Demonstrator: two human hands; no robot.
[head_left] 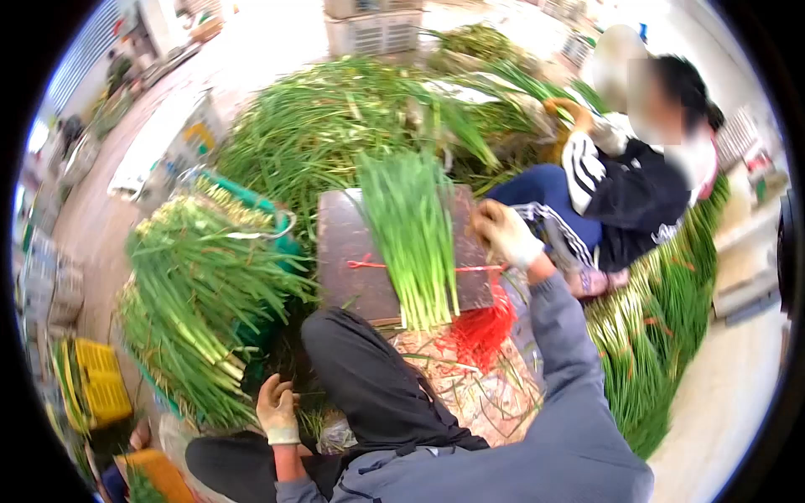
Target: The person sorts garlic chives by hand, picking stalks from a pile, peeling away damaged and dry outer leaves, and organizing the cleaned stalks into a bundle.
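A bunch of green garlic chives or scallions (407,235) lies across a dark board (340,230) in front of me, pale ends toward me. Under it runs a red tie (369,265), sticking out on both sides. My right hand (510,236), in a pale glove, is over the board's right edge, just above the tie's right end. Its fingers are curled, and whatever they may hold is hidden. Low beside my left knee is my left hand (277,411), also gloved, fingers loosely bent and apart, holding nothing visible. It is nearest to a heap of stalks (210,277) in a green basket (289,243).
A clump of red ties (485,334) hangs at the board's right front corner. Behind the board is a large pile of greens (319,109). Another person (637,184) sits at right, beside rows of tied bunches (646,335). A yellow crate (96,381) stands at left.
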